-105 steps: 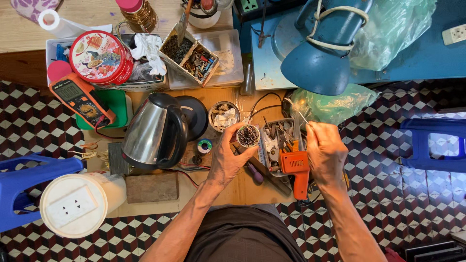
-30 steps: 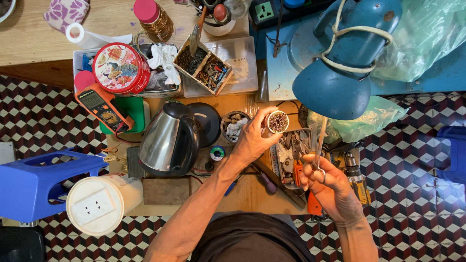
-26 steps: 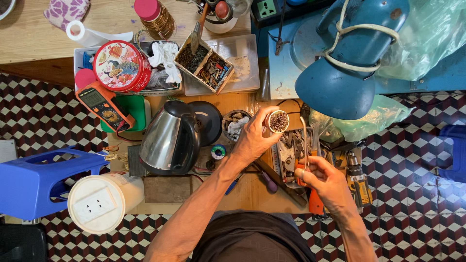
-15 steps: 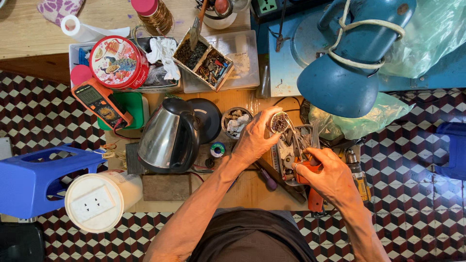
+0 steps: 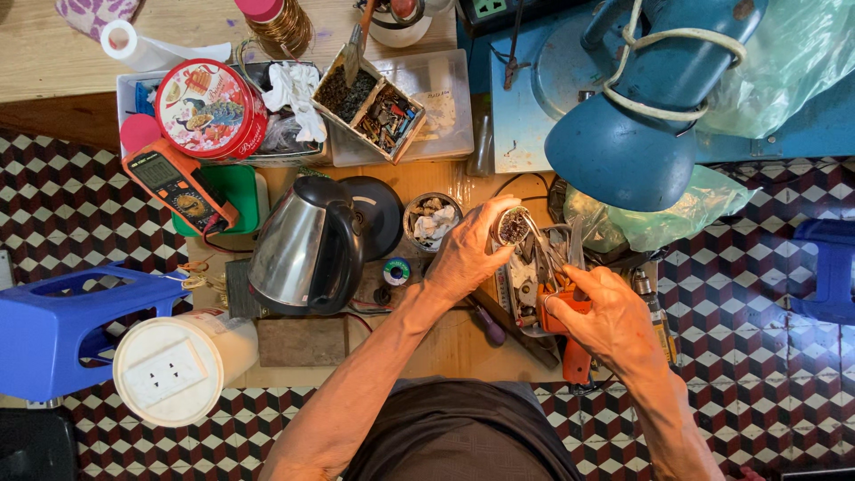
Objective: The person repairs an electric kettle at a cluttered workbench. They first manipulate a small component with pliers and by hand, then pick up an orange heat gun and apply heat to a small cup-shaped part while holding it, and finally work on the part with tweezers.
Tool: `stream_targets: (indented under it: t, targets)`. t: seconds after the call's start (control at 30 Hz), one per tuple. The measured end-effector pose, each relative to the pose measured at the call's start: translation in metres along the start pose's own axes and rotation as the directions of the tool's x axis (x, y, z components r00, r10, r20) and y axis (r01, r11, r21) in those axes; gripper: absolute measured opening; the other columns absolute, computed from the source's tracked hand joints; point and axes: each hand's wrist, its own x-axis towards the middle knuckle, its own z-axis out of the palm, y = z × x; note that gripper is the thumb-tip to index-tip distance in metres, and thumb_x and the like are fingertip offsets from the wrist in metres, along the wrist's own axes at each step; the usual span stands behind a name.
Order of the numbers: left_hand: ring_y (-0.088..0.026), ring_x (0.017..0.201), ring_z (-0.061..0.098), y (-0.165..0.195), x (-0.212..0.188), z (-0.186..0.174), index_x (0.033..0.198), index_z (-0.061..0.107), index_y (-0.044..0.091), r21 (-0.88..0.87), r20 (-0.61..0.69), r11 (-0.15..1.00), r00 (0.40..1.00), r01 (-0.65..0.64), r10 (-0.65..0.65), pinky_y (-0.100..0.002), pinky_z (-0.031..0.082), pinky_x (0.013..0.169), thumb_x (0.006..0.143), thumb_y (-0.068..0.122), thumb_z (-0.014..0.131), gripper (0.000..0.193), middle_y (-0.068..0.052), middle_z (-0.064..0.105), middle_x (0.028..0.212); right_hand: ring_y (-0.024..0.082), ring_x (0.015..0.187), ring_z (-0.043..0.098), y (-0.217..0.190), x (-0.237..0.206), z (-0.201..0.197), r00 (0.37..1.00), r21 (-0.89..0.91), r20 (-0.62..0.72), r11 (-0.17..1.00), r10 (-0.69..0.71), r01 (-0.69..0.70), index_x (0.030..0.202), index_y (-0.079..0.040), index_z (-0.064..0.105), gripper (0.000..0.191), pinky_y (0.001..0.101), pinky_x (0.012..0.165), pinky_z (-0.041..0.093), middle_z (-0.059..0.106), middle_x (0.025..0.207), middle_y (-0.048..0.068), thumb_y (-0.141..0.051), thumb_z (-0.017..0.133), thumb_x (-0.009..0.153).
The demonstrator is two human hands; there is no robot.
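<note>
My left hand holds up a small round open tin with dark contents, just right of a small bowl of pale scraps. My right hand is lower, over the metal tool tray, its fingers closed on a thin metal tool that points up toward the tin. The fingers also rest against an orange-handled tool lying in the tray. Both forearms reach in from the bottom edge.
A steel kettle stands on the wooden board beside its black base. An orange multimeter, a red round tin, a divided parts box, a blue lamp, a green bag, blue stools and a white socket drum surround it.
My right hand came in from the lower right, where it held the thin tool upright, and dropped onto the tool tray. My left hand kept the round tin raised.
</note>
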Motion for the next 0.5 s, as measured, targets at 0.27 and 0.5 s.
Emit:
stream_targets:
  t: [0.27, 0.5]
  targets:
    - [-0.032, 0.129, 0.063, 0.0001, 0.0019, -0.0026, 0.141, 0.048, 0.011, 0.095, 0.019, 0.983, 0.988, -0.156, 0.155, -0.038, 0.056, 0.108, 0.085, -0.001, 0.071, 0.062, -0.015, 0.061, 0.14, 0.028, 0.079, 0.069, 0.002, -0.0014, -0.0062, 0.996, 0.039, 0.083, 0.999, 0.026, -0.029, 0.123, -0.002, 0.069, 0.048, 0.0394, 0.074, 0.056, 0.069, 0.092, 0.014, -0.031, 0.071, 0.085]
    - [-0.032, 0.124, 0.065, 0.0045, 0.0017, -0.0016, 0.14, 0.049, 0.01, 0.101, 0.02, 0.987, 0.992, -0.125, 0.124, -0.039, 0.057, 0.102, 0.084, -0.001, 0.071, 0.061, -0.014, 0.062, 0.137, 0.025, 0.084, 0.071, 0.009, -0.0034, 0.0002, 0.989, 0.103, 0.125, 0.99, 0.08, -0.093, 0.124, -0.001, 0.069, 0.046, 0.0364, 0.078, 0.057, 0.073, 0.103, 0.014, -0.027, 0.072, 0.086]
